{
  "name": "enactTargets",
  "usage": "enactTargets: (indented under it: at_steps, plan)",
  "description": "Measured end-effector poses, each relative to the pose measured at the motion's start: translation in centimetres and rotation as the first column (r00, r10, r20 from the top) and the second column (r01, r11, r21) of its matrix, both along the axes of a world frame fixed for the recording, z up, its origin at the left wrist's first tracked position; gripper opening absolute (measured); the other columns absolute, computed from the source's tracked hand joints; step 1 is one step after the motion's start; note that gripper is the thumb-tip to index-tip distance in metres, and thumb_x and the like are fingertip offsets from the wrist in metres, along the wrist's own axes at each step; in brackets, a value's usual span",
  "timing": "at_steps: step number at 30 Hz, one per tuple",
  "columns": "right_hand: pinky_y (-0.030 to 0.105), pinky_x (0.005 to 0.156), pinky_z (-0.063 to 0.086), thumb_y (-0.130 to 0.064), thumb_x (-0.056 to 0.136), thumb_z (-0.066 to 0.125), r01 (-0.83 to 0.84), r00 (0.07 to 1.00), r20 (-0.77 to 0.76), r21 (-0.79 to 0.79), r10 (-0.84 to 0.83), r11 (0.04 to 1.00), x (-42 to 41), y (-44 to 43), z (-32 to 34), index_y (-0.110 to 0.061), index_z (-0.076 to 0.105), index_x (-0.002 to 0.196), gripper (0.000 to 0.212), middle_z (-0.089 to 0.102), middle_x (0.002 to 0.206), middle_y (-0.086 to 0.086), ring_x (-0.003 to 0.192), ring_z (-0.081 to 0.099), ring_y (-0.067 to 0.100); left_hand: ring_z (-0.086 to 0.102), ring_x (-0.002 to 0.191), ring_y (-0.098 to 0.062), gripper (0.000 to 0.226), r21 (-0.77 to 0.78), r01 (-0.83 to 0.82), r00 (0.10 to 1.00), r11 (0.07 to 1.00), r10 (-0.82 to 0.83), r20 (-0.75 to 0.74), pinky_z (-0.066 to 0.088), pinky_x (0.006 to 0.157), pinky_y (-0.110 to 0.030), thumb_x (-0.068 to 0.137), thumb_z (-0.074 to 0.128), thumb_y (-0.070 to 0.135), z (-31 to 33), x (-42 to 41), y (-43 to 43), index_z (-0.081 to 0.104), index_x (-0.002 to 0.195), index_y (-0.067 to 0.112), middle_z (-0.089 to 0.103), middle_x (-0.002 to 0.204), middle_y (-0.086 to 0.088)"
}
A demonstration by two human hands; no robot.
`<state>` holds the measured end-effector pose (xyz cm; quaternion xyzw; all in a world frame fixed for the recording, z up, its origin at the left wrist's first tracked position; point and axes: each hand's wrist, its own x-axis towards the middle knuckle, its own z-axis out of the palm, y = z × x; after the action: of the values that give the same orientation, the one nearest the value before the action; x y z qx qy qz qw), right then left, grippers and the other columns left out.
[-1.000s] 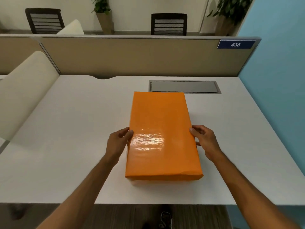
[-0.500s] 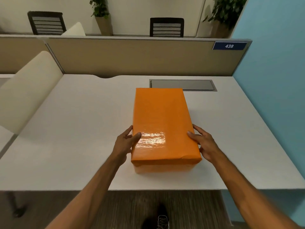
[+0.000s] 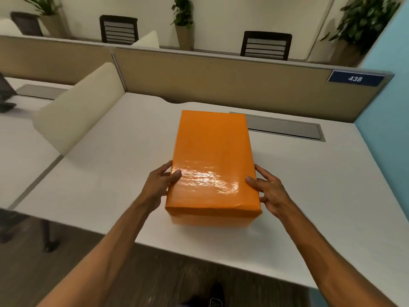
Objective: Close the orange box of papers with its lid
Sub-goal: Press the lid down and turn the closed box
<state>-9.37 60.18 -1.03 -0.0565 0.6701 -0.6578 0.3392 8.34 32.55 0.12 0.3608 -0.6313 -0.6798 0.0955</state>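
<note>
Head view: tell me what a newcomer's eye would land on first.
The bright orange box, glossy lid on top, sits in the middle of the white desk near its front edge. The left hand and right hand press its two long sides, thumbs on the lid. Farther back, a blue plate reading 438 is fixed at the right end of the beige partition.
</note>
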Motion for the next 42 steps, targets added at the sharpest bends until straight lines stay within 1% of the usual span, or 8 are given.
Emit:
enactTargets:
  at_steps: [3,6,10,19,26,29,37,42]
  plan:
    - [0.058,0.089,0.053,-0.034,0.072,0.082,-0.033,0.999,0.0,-0.001,0.033,0.999,-0.2,-2.3,0.3,-0.026,0.037,0.15,0.091,0.06,0.133,0.006,0.114,0.061,0.032,0.065,0.098,-0.019,0.064,-0.016,-0.043,0.999,0.999,0.043,-0.01,0.052,0.08,-0.048,0.085,0.071,0.034,0.6,0.7,-1.6,0.045,0.144,0.03,0.065,0.112,0.005]
    - [0.058,0.089,0.053,-0.037,0.067,0.084,-0.066,0.998,0.011,-0.007,0.066,0.998,-0.2,-4.8,0.6,-0.021,0.04,0.149,0.094,0.063,0.128,0.003,0.113,0.063,0.031,0.064,0.092,-0.015,0.075,-0.024,-0.087,0.996,0.996,0.087,-0.014,0.053,0.071,-0.04,0.083,0.073,0.036,1.1,1.7,-3.4,0.037,0.148,0.027,0.06,0.12,0.002]
    - [0.061,0.091,0.051,-0.038,0.064,0.086,-0.107,0.994,0.022,-0.015,0.108,0.994,0.0,-8.6,0.9,-0.021,0.042,0.147,0.095,0.064,0.128,0.004,0.113,0.063,0.032,0.069,0.09,-0.012,0.063,-0.06,-0.101,0.995,0.993,0.1,-0.018,0.054,0.058,-0.028,0.075,0.075,0.046,1.8,3.2,-6.4,0.05,0.129,0.03,0.069,0.114,0.005]
    - [0.062,0.092,0.051,-0.035,0.069,0.083,-0.115,0.993,0.014,-0.024,0.115,0.993,0.7,-20.2,0.9,-0.02,0.042,0.148,0.09,0.062,0.13,0.005,0.114,0.062,0.033,0.069,0.098,-0.02,0.056,-0.087,-0.11,0.994,0.99,0.109,-0.014,0.056,0.07,-0.037,0.082,0.071,0.042,1.8,4.0,-17.8,0.053,0.133,0.026,0.07,0.113,0.003]
    - [0.06,0.091,0.052,-0.034,0.071,0.083,-0.045,0.998,0.035,-0.017,0.045,0.999,1.1,-30.3,0.7,-0.021,0.042,0.147,0.088,0.063,0.129,0.004,0.115,0.062,0.031,0.074,0.085,-0.013,0.058,-0.076,-0.023,1.0,0.997,0.022,-0.011,0.057,0.056,-0.027,0.072,0.078,0.045,2.6,3.0,-29.8,0.056,0.124,0.029,0.076,0.099,0.009]
    - [0.058,0.09,0.053,-0.035,0.07,0.082,-0.009,0.999,0.032,-0.017,0.01,1.0,1.3,-34.3,0.9,-0.021,0.042,0.147,0.088,0.062,0.131,0.004,0.115,0.062,0.031,0.075,0.086,-0.017,0.058,-0.08,0.027,1.0,0.996,-0.027,-0.005,0.058,0.06,-0.032,0.073,0.079,0.043,3.1,2.1,-34.5,0.057,0.124,0.027,0.077,0.096,0.009]
    - [0.054,0.085,0.055,-0.032,0.076,0.081,0.049,0.998,0.049,-0.014,-0.049,0.999,0.5,-43.8,0.6,-0.023,0.046,0.144,0.078,0.065,0.125,0.001,0.112,0.063,0.029,0.064,0.107,-0.029,0.055,-0.104,0.138,0.987,0.985,-0.127,0.102,0.052,0.094,-0.049,0.088,0.067,0.033,3.2,-2.1,-45.6,0.05,0.138,0.016,0.064,0.125,-0.007]
    - [0.049,0.077,0.057,-0.032,0.075,0.082,0.072,0.995,0.066,-0.008,-0.071,0.997,-0.8,-48.8,0.0,-0.025,0.046,0.143,0.077,0.066,0.12,-0.001,0.108,0.064,0.028,0.059,0.117,-0.034,0.054,-0.127,0.124,0.977,0.984,-0.098,0.189,0.046,0.102,-0.053,0.092,0.063,0.026,2.8,-4.9,-50.3,0.047,0.141,0.012,0.058,0.134,-0.012]
